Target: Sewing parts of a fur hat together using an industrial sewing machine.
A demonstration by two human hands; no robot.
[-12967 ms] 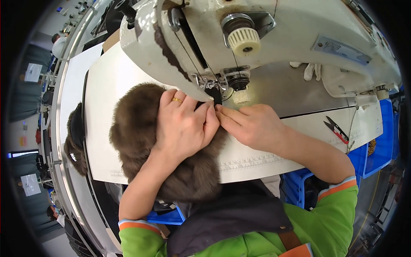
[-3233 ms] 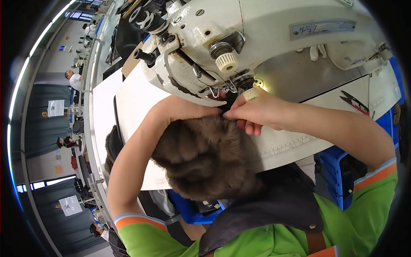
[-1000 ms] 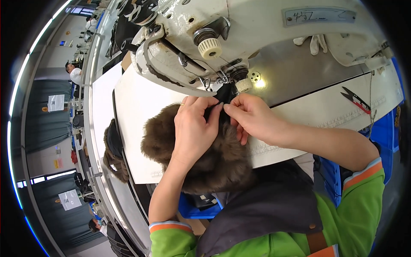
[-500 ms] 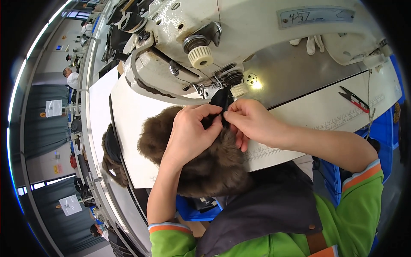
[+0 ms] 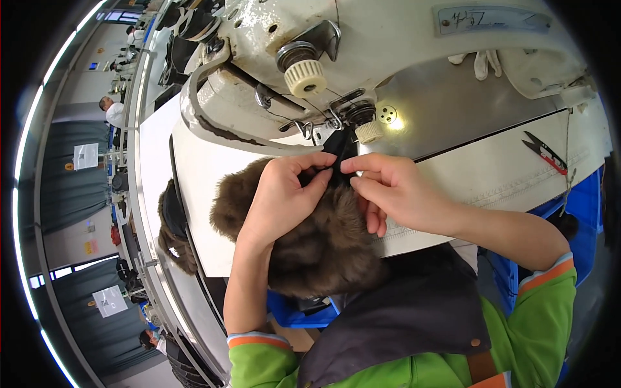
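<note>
A brown fur piece (image 5: 323, 252) with black fabric (image 5: 337, 145) at its upper edge lies under the head of a sewing machine (image 5: 259, 90). The black fabric runs up to the presser area, where the needle cannot be made out. My left hand (image 5: 278, 200) pinches that fabric between thumb and forefinger, its wrist over the fur. From the other side my right hand (image 5: 401, 191) holds the fabric's edge with thumb and forefinger, the tips slightly spaced. Its other fingers curl under, beside the fur.
Red-handled thread snips (image 5: 545, 152) lie on the table (image 5: 479, 184) at right. White gloves (image 5: 484, 64) rest behind the machine arm. Another fur piece (image 5: 173, 226) sits past the table's left edge. Blue bins (image 5: 304, 313) stand below. Other people (image 5: 111, 111) work far left.
The right hand's thumb and forefinger have spread slightly apart at the fabric. The left hand keeps its pinch. The whole view has shifted a little.
</note>
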